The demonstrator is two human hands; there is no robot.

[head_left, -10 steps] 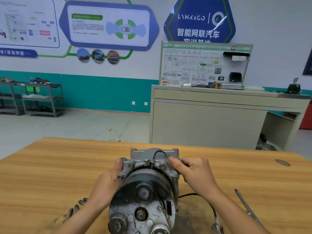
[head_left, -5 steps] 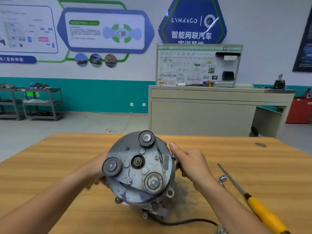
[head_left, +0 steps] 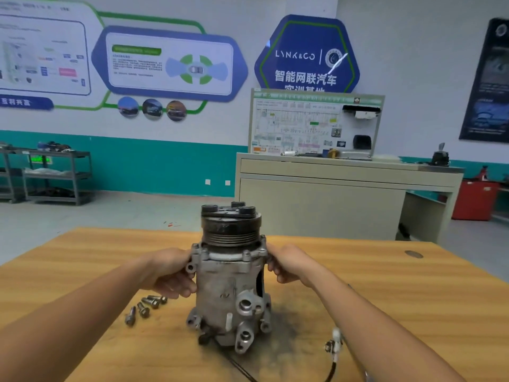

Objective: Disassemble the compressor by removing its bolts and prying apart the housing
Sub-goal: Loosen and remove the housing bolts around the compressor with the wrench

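The grey metal compressor (head_left: 228, 288) stands upright on the wooden table (head_left: 413, 299), its black pulley (head_left: 230, 223) on top and its ported rear end down. My left hand (head_left: 170, 272) grips the housing's left side just under the front flange. My right hand (head_left: 289, 264) holds the right side at the same height, fingers curled round the flange edge. Several loose bolts (head_left: 146, 306) lie on the table left of the compressor's base.
A black wire with a white connector (head_left: 334, 344) trails from the compressor across the table at the lower right. A dark smudge (head_left: 286, 326) stains the wood beside the base. Behind the table stand a beige bench (head_left: 344, 199) and a grey shelf cart (head_left: 55, 175).
The compressor was lying with its pulley face toward me, then was turned and set upright with the pulley on top. Both hands stayed on its sides. The screwdriver has left the view.
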